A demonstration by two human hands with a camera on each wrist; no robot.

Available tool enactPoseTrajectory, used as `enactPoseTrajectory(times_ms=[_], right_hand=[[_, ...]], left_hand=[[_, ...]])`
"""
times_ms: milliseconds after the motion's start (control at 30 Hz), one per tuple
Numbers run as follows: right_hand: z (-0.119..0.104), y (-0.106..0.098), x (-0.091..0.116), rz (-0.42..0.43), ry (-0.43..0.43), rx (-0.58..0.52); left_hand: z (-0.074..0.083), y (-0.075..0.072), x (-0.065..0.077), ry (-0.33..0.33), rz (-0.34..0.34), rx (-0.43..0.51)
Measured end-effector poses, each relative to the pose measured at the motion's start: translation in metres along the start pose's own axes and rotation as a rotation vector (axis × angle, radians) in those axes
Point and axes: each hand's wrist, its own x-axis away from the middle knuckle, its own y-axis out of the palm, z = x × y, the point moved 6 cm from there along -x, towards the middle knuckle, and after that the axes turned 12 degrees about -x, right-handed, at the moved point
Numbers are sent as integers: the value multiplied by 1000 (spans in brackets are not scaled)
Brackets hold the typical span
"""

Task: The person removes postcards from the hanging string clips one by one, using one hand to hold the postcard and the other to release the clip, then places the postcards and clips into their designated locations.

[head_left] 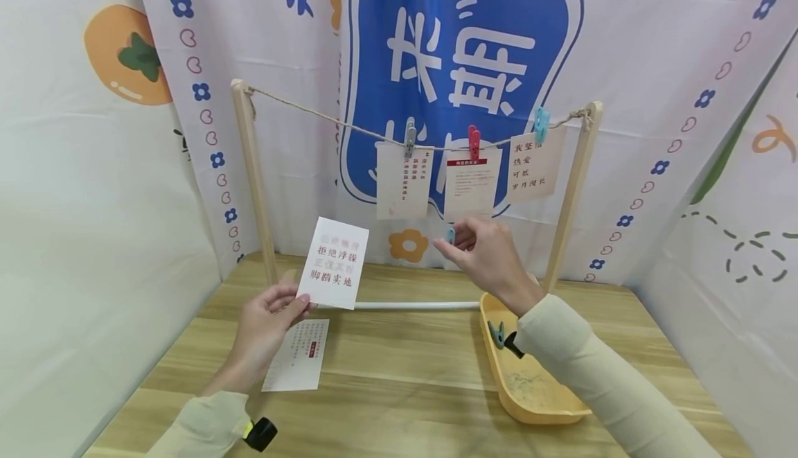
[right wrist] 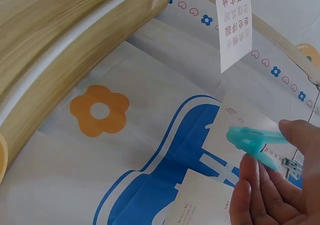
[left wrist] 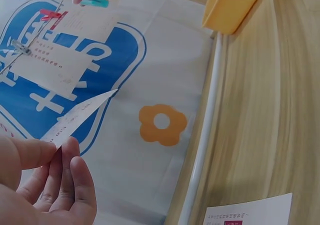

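My left hand [head_left: 264,323] pinches a white card [head_left: 333,260] with printed lettering by its lower corner, thumb in front. The card stands tilted up in front of the wooden frame's left side. In my right hand [head_left: 489,257] a light-blue clothespin [right wrist: 255,139] is pinched between thumb and fingers, below the hanging cards. Along the twine [head_left: 312,113] hang a left card [head_left: 402,191] under a grey clothespin [head_left: 410,136], a middle card [head_left: 470,191] under a red clothespin [head_left: 474,142], and a right card [head_left: 533,174] under a blue clothespin [head_left: 541,124].
Another printed card [head_left: 296,368] lies on the wooden table [head_left: 399,402] below my left hand. A yellow tray [head_left: 499,375] at the right holds a dark green clothespin [head_left: 497,334]. Wooden posts [head_left: 573,195] carry the twine; a white bar [head_left: 411,305] runs low between them.
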Motion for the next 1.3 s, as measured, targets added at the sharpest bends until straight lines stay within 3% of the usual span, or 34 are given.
enactPoseTrajectory(times_ms=[200, 700, 1300], right_hand=[[13, -4, 10, -41, 74, 42], [50, -7, 29, -138, 282, 99], [87, -10, 53, -192, 367, 156]], left_hand=[[-7, 6, 3, -21, -43, 24], [-27, 20, 11, -47, -75, -34], [-49, 31, 20, -79, -148, -54]])
